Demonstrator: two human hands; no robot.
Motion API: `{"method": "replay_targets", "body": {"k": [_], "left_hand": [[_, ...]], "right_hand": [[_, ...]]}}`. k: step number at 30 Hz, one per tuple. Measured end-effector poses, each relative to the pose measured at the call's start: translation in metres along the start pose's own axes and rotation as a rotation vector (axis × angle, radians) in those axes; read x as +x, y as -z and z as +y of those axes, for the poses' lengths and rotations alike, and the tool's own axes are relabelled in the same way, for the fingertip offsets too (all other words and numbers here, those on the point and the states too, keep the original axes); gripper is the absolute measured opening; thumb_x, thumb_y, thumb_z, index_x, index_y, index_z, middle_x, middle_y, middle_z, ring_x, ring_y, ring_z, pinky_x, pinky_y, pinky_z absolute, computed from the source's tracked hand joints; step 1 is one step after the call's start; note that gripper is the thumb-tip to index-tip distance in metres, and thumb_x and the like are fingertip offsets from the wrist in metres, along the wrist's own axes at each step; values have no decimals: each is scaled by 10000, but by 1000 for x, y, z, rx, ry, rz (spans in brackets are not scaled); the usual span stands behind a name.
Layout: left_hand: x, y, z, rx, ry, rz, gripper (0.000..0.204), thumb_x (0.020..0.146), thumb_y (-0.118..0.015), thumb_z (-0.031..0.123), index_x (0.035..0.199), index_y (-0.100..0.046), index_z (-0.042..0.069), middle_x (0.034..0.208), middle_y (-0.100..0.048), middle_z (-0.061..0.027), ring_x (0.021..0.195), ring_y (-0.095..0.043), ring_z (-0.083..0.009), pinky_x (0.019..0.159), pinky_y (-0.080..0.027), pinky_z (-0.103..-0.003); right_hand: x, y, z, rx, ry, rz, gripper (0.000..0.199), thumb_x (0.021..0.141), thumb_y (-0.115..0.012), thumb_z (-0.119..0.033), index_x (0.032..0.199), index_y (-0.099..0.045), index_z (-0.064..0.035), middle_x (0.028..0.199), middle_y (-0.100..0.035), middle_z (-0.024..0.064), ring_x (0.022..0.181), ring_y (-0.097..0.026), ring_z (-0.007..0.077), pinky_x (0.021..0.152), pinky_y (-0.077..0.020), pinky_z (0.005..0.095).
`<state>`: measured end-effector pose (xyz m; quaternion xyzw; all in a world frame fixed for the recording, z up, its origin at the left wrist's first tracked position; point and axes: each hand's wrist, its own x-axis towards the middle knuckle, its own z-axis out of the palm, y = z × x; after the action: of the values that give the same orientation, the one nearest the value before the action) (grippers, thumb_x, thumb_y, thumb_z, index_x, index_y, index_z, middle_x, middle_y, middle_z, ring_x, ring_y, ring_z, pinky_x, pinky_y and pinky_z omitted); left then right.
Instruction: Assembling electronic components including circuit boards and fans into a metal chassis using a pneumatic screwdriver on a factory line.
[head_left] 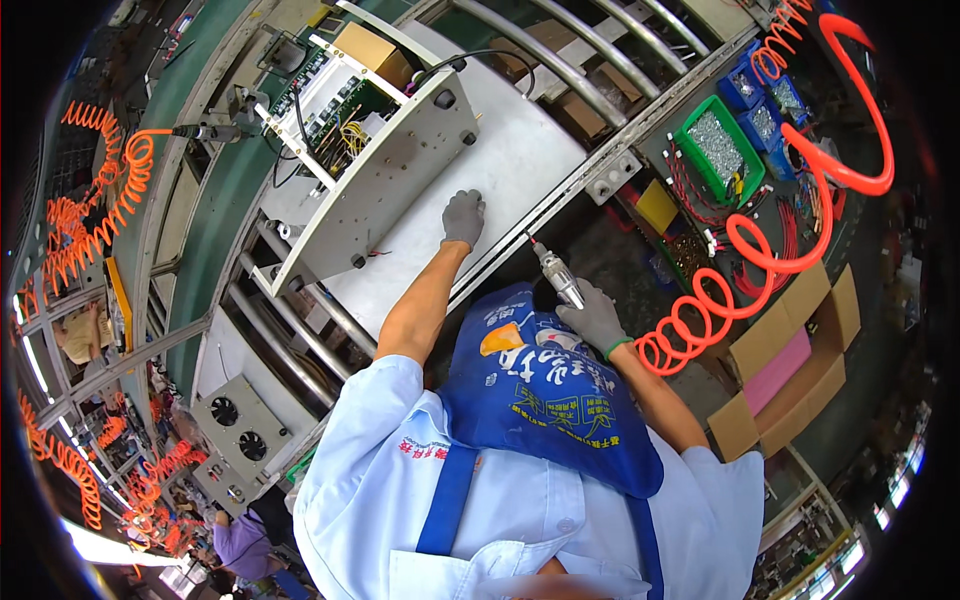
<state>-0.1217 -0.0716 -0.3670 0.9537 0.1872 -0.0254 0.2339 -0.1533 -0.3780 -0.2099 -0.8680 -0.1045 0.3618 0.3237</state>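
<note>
Screwdriver (558, 274) fills right hand (596, 316), left hand (463, 217) shows unclear grip, red hose (790, 265) loops near green bin (704, 168).

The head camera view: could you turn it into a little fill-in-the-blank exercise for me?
1. The left hand and right hand both wear ____ gloves.
2. The silvery tool is held in the person's ____ hand.
3. The person's apron is mainly ____.
4. Something flat inside the open cardboard box is ____.

Missing words: grey; right; blue; pink.
</note>
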Motion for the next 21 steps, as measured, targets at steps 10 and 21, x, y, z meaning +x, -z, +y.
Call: {"method": "replay_targets", "body": {"k": [10, 21], "left_hand": [[1, 3, 21, 213, 88, -70, 198, 854, -556, 182, 989, -550, 38, 967, -614, -191, 887, -620, -363, 747, -513, -469], [-9, 38, 63, -839, 377, -82, 144, 892, -579, 110, 1005, -570, 22, 918, -636, -124, 809, -648, -207, 698, -534, -334]], "right_hand": [[5, 44, -14, 48, 161, 51, 397, 725, -703, -302, 1016, -570, -67, 876, -645, 231, 847, -624, 420, 749, -486, 495], [-7, 78, -25, 36, 194, -20, 441, 719, -708, -308, 1062, -582, -61, 908, -660, 207, 883, -635, 392, 797, -484, 466]]}}
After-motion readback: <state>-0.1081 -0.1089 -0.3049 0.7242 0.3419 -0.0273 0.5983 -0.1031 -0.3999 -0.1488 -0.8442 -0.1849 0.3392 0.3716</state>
